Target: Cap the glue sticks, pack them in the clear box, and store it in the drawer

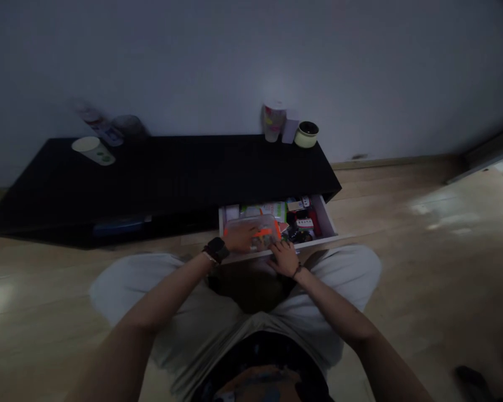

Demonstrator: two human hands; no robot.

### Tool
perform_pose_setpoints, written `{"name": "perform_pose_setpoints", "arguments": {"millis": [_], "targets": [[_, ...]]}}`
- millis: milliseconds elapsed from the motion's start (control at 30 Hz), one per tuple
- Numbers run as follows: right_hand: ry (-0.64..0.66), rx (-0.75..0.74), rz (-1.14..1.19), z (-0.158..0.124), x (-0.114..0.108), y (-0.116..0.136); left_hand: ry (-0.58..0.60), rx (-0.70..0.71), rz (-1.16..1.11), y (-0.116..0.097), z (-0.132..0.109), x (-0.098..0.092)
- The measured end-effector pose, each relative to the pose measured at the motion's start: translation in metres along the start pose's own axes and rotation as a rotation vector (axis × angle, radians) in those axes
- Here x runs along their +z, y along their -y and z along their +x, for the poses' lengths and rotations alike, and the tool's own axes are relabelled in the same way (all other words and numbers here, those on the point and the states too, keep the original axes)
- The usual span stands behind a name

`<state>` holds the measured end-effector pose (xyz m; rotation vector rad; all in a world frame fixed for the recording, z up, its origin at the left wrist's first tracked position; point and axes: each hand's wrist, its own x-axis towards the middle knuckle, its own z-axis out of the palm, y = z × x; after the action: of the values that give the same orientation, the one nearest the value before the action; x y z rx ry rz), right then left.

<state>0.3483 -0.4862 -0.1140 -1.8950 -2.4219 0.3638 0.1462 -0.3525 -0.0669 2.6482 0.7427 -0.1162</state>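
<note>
A white drawer point(327, 220) is pulled out of a long black cabinet and is full of small goods. In its left part lies a clear plastic box point(245, 222) with an orange rim and small things showing inside. My left hand point(240, 239) reaches across this box with its fingers stretched to the right; whether they are in it or on it is hard to tell. Close to the box's right corner, my right hand point(284, 258) is bent over the drawer's front edge, fingers on the inner side and thumb outside. Dim light blurs the fingertips.
The black cabinet top point(201, 167) carries a paper cup point(93, 149), a tilted bottle point(103, 125), a dark round container point(129, 127), a patterned plastic cup point(273, 121), a pale box point(290, 127) and a cream pot point(305, 137). My knees flank the drawer.
</note>
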Motion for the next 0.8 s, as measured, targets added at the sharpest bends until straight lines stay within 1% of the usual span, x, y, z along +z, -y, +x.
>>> {"name": "perform_pose_setpoints", "arguments": {"millis": [100, 167, 233, 267, 367, 433, 533, 667, 800], "targets": [[0.017, 0.000, -0.031, 0.013, -0.004, -0.002, 0.074, 0.003, -0.007, -0.004, -0.018, 0.000], [0.018, 0.003, -0.040, 0.023, -0.006, -0.004, 0.109, -0.041, 0.005, -0.003, -0.025, 0.005], [0.015, 0.011, -0.040, 0.034, -0.008, -0.006, 0.102, -0.100, 0.031, 0.000, -0.029, 0.010], [0.010, 0.018, -0.039, 0.039, -0.009, -0.008, 0.077, -0.127, 0.053, 0.002, -0.030, 0.012], [-0.022, 0.036, -0.052, 0.054, -0.011, -0.011, -0.066, -0.208, 0.141, 0.012, -0.031, 0.015], [-0.054, 0.046, -0.070, 0.062, -0.011, -0.012, -0.159, -0.259, 0.174, 0.020, -0.032, 0.014], [-0.128, 0.076, -0.102, 0.074, -0.008, -0.011, -0.264, -0.326, 0.181, 0.031, -0.034, 0.010], [-0.243, 0.121, -0.136, 0.088, -0.002, -0.011, -0.354, -0.383, 0.200, 0.042, -0.032, 0.007], [-0.277, 0.130, -0.152, 0.105, -0.002, -0.014, -0.383, -0.436, 0.210, 0.052, -0.026, 0.008]]}}
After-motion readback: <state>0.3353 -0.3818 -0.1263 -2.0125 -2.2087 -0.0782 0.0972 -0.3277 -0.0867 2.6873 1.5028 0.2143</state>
